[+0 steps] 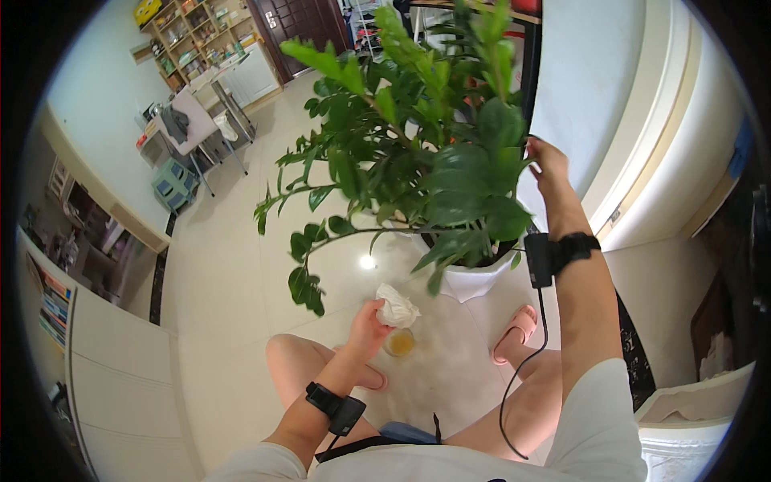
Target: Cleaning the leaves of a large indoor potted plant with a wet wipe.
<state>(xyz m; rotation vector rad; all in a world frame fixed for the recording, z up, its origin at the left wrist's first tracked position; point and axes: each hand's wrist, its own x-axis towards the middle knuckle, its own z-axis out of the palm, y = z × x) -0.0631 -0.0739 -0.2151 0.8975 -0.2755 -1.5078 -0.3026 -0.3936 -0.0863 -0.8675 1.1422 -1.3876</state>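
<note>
My left hand point(368, 328) grips a crumpled white tissue or cloth point(397, 307) above the floor. Just below it on the tiles stands a small clear bowl or cup point(400, 343) with yellowish liquid. A large leafy potted plant, which looks like a ZZ plant point(415, 138), rises before me from a white faceted pot point(473, 280). At the plant's right edge, my right hand point(549, 162) has its fingers closed around the rim of a green leaf point(525, 165); foliage partly hides the fingertips. One long stem point(355, 232) arches out to the left.
A white wall point(578, 90) and door frame run close along the right. Behind the plant is a dark-framed table point(530, 66). Farther left stand a chair point(187, 120), green stools point(174, 184) and shelves point(199, 36). A black cable point(512, 379) hangs from my right forearm's strap.
</note>
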